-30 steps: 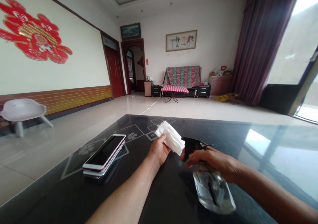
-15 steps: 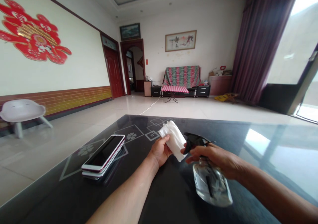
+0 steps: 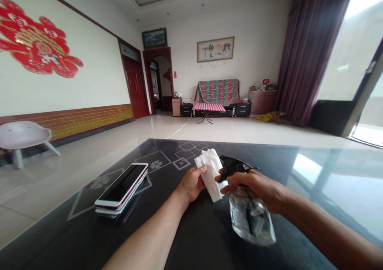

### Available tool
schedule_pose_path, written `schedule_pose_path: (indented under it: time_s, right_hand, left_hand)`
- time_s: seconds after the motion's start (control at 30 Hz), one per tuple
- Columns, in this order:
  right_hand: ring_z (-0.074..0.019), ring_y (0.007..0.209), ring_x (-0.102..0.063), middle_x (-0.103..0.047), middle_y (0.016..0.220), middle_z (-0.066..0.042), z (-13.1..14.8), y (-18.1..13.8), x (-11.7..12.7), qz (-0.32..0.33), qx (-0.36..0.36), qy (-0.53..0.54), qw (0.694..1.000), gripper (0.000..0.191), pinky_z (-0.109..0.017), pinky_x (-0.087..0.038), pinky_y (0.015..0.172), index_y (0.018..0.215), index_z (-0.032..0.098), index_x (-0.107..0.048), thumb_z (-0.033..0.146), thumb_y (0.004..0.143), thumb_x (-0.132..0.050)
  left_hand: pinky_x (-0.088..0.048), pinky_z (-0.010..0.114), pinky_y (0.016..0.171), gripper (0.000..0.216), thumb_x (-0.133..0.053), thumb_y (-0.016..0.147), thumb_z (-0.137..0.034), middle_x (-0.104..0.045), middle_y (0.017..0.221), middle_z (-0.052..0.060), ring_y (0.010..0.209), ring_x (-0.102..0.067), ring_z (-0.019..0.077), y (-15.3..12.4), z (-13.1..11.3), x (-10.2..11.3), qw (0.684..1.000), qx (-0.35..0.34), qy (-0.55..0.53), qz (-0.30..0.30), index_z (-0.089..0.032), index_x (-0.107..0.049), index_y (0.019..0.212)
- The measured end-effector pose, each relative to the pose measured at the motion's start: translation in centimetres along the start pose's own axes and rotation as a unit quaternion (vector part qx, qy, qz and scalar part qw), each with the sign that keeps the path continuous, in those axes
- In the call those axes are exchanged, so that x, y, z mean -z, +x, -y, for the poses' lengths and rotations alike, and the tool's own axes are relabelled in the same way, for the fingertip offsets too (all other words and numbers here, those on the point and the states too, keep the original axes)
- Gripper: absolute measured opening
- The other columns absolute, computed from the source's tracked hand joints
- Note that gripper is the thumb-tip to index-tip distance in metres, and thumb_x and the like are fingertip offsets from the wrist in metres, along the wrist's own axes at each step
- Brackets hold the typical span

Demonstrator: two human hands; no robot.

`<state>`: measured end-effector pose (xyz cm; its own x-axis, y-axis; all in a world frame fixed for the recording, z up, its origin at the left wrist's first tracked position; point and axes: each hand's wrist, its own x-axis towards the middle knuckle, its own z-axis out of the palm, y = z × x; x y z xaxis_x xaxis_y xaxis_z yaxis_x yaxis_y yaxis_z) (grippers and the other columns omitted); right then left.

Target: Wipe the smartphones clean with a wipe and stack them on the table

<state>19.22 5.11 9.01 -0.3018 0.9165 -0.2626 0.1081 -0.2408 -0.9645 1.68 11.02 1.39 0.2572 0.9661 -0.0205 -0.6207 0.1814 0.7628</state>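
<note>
My left hand grips a folded white paper tissue, thumb on top and fingers behind it. Close on its right, my right hand is wrapped round the neck and trigger of a spray bottle. The bottle has a black spray head and a clear body with clear liquid, tilted above the table. Its nozzle points toward the tissue, and the fingers there partly overlap the tissue's edge. A stack of smartphones, the top one white-framed with a dark screen, lies to the left of my left arm.
The glossy black table has pale square and flower patterns. Beyond it stand a small table with a red-checked top and a cloth-covered object by the far wall. A white chair is at the left, a purple curtain at the right.
The tissue has turned more upright and faces the spray bottle more closely. The spray bottle has shifted slightly left with my right hand. The whole view has moved a little.
</note>
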Motion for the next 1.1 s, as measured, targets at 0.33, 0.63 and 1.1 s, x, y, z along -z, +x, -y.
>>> schedule_pose_path:
  time_s: [0.33,0.63,1.1]
  right_hand:
    - [-0.0203,0.076,-0.059,-0.065,0.087,-0.003,1.9,0.5,6.2,-0.381,0.23,-0.221,0.868,0.044,-0.028,-0.043,0.063,0.109,0.02,-0.063,0.037,0.068,-0.062]
    - [-0.0234,0.081,-0.06,-0.065,0.087,-0.004,-2.0,-0.1,12.9,-0.493,0.149,-0.336,0.789,0.047,-0.032,-0.044,0.071,0.116,0.024,-0.057,0.041,0.072,-0.054]
    - [-0.0202,0.081,-0.061,-0.064,0.087,-0.002,-4.7,-2.8,14.8,-0.424,0.17,-0.269,0.848,0.057,-0.032,-0.048,0.073,0.118,0.02,-0.053,0.049,0.07,-0.063]
  left_hand:
    - [-0.055,0.027,0.063,0.013,-0.063,0.081,-0.015,-0.068,0.075,0.004,0.065,-0.067,0.0168,1.0,-0.4,0.7,0.992,-0.025,-0.07,-0.099,-0.014,-0.062,0.094]
    - [-0.056,0.028,0.063,0.019,-0.066,0.078,-0.012,-0.068,0.073,0.004,0.062,-0.066,0.0168,0.8,-0.2,0.4,0.991,-0.018,-0.083,-0.099,-0.015,-0.063,0.096]
    - [-0.055,0.026,0.062,0.018,-0.067,0.078,-0.011,-0.069,0.075,0.003,0.062,-0.066,0.0154,1.0,0.0,1.0,0.992,-0.01,-0.087,-0.09,-0.014,-0.063,0.095]
